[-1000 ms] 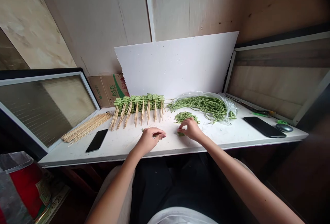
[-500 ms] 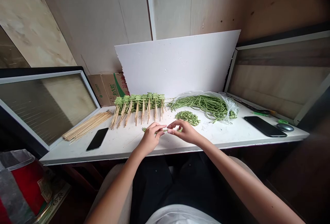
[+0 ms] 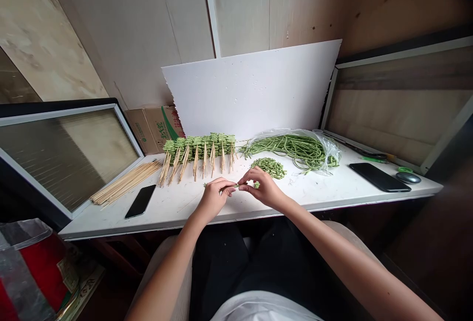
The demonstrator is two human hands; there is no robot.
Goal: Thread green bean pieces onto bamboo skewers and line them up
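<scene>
My left hand [image 3: 215, 197] and my right hand [image 3: 260, 187] meet near the front of the white table [image 3: 273, 198]. Between their fingertips is a thin piece of green long bean [image 3: 236, 186], pinched from both sides and partly covered by the fingers. Just beyond my right hand lies a heap of short cut bean pieces [image 3: 271, 167]. A few more bean pieces [image 3: 256, 184] show behind the right fingers. Farther left, bean skewers [image 3: 199, 146] are stacked in bundles, their stick ends pointing toward me.
Long uncut beans [image 3: 291, 148] spill from a clear plastic bag [image 3: 328, 156] at the back right. Loose bamboo sticks [image 3: 127, 181] and a phone [image 3: 140, 201] lie on the left. Another phone [image 3: 379, 177] and a mouse [image 3: 408, 177] are on the right. A white board [image 3: 254, 89] stands behind.
The fingertips of both hands have drawn slightly closer around the bean piece, leaving less of it showing. The camera view has shifted a little.
</scene>
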